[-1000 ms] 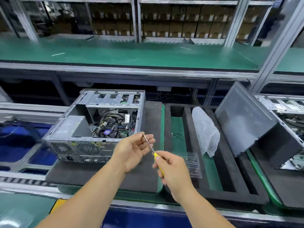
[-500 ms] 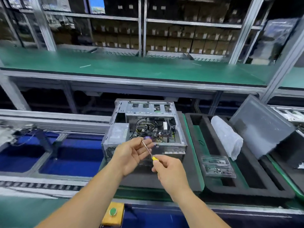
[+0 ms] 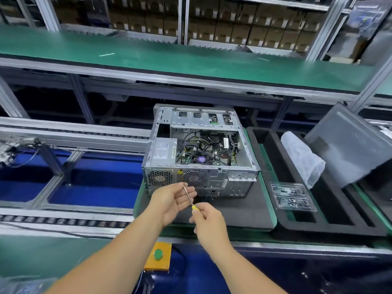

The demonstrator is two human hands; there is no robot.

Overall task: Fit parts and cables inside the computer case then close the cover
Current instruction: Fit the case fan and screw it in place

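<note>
While the left hand [image 3: 172,198] pinches the screwdriver [image 3: 188,196] tip, the right hand [image 3: 209,221] grips its yellow handle; seating a screw squarely first seems wise, before reaching to the open computer case [image 3: 200,151] just beyond, with the screw tray [image 3: 292,197] to its right.

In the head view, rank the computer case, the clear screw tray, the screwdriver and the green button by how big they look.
1. computer case, by far the largest.
2. clear screw tray.
3. screwdriver, long but thin; its handle is hidden in the right hand, so this place is unsure.
4. green button.
</note>
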